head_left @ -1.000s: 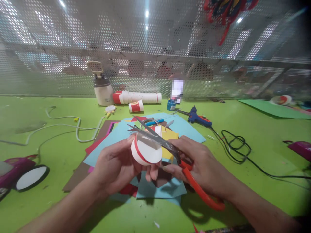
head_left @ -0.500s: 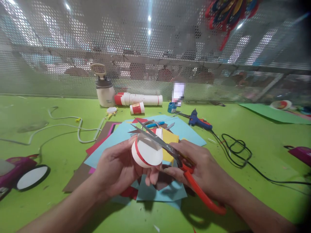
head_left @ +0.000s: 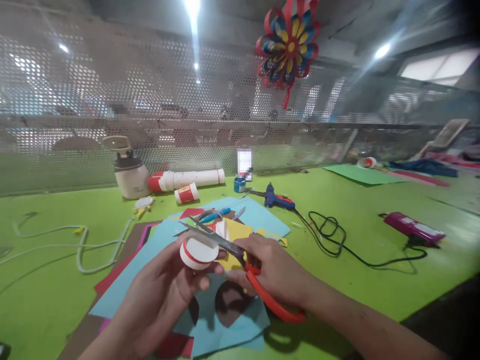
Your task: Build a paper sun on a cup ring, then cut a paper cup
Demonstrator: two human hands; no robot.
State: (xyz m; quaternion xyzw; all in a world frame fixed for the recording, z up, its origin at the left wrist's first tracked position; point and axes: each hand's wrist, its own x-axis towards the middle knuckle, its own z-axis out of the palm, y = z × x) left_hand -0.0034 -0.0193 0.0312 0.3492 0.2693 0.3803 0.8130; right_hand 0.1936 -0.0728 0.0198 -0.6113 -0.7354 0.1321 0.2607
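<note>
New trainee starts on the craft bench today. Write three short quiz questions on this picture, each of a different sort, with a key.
1. True or false: the right hand holds scissors with red handles.
2. What does the left hand hold? A. a glue gun B. a white paper cup with a red stripe C. a pen
3. Fill in: the blue glue gun lies on the ____ table, its black cord trailing to the right.

Key: 1 true; 2 B, the cup, with the open scissor blades at its rim; 3 green.
</note>
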